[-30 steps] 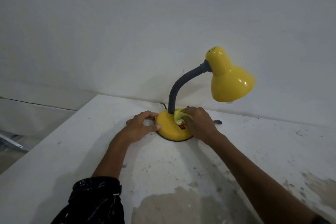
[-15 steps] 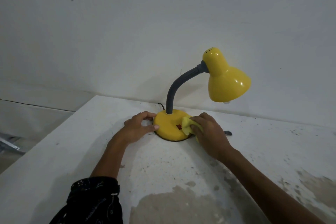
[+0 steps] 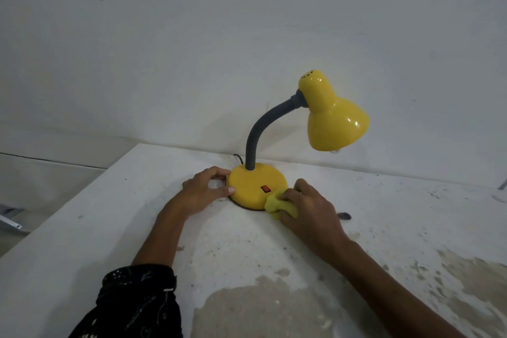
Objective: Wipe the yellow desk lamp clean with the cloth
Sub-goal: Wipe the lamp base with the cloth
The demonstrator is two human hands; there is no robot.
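Head view: your right hand, clenched on the cloth, sits at the lamp base's near-right rim, left hand pinching its far-left edge.

A single head-worn view looks forward and down from above and behind the hands; both forearms run up from the bottom edge; the left hand and right hand sit near frame centre, close to the lens; beyond them the table meets a wall filling the upper half; no second view overlaps.
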